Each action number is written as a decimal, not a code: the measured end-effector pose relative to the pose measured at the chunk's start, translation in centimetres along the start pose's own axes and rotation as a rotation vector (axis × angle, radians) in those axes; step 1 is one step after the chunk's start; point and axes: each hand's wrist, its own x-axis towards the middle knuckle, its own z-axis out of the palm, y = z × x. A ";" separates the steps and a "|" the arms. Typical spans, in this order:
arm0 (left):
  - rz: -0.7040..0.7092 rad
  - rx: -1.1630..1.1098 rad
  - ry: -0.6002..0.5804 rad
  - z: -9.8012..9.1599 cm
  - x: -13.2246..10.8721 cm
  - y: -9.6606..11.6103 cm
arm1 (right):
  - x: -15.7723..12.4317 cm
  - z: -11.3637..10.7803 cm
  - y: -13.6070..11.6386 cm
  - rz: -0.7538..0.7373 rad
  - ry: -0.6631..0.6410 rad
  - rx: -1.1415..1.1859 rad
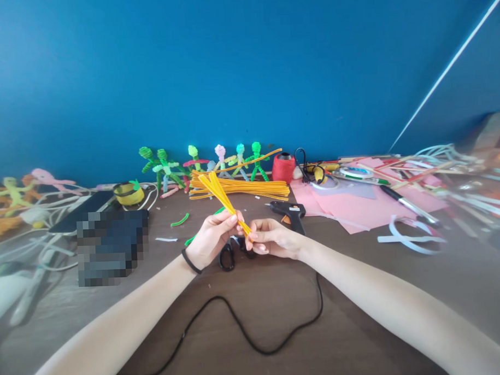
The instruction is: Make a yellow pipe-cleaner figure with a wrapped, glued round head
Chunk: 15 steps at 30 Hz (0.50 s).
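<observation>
A slim bundle of yellow-orange, fuzzy-looking strips (219,195) is held in front of the person, over the dark brown table (254,302), slanting with its far end parted into two tufts toward the upper left. The left hand (214,235), a thin black band (191,262) around its wrist, has its grip pinched on the bundle's middle, thumb on top; the right hand (274,237) has its grip closed with thumb and fingers on the lower end, just beside the left. Below and partly behind the hands show the round black handles of scissors (227,258). Beyond them lies a larger pile of yellow-orange strips (254,188), in front of a row of small twisted figures, among them a bright green one (257,161). A black glue gun (290,209) rests beyond the right hand, near pink paper sheets (336,206) and a red cone-shaped spool (284,167). Nearer the person, a black cord (234,316) winds over the table between the forearms.
</observation>
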 end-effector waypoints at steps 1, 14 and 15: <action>0.003 -0.002 -0.005 0.0 0.0 0.0 | 0.0 0.0 0.0 0.005 -0.002 0.002; -0.025 0.040 -0.061 0.2 -0.3 0.2 | -0.1 0.0 -0.3 0.075 -0.073 -0.039; -0.024 0.042 -0.065 0.2 -0.3 0.2 | -0.1 -0.1 -0.2 0.076 -0.080 -0.043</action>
